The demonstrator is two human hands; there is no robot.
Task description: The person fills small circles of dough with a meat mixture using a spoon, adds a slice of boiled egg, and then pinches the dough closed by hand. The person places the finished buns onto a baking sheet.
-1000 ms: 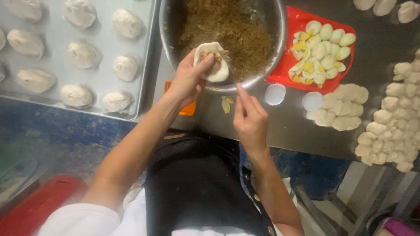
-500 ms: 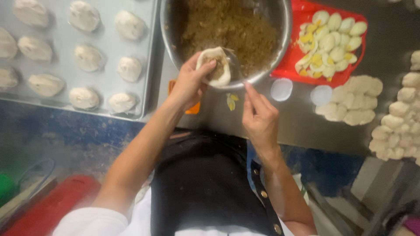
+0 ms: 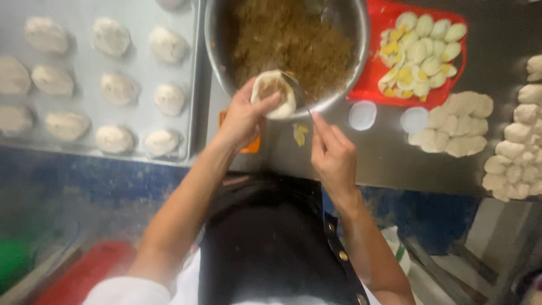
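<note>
i am looking down at my two hands over a grey metal table (image 3: 384, 164). my left hand (image 3: 244, 116) is cupping a flat round piece of dough (image 3: 275, 93), fingers curled under it and thumb lying across its front edge. there is a small heap of brown filling in the middle of the dough. the dough is sitting right at the near rim of a big metal bowl (image 3: 350, 51) full of the same brown filling (image 3: 293, 42).

my right hand (image 3: 332, 153) is just to the right of the left one and a bit nearer to me. its fingers are pinching the handle of a spoon (image 3: 294, 90), and the spoon tip is touching the dough. the hand is closed around the handle, not spread out.

between my hands, on the table, a small yellow scrap (image 3: 299, 134) is lying. under my left hand an orange thing (image 3: 251, 146) is peeking out; i cannot tell what it is.

far left of my left hand a metal tray (image 3: 192, 85) is holding rows of closed dough buns (image 3: 169, 99). right of the bowl, a red tray (image 3: 384, 90) is holding cut boiled eggs (image 3: 420, 56). right of my right hand two white paper cups (image 3: 362, 115) are sitting, then flat dough rounds (image 3: 457, 124), then a pile of dough balls (image 3: 516, 152).
</note>
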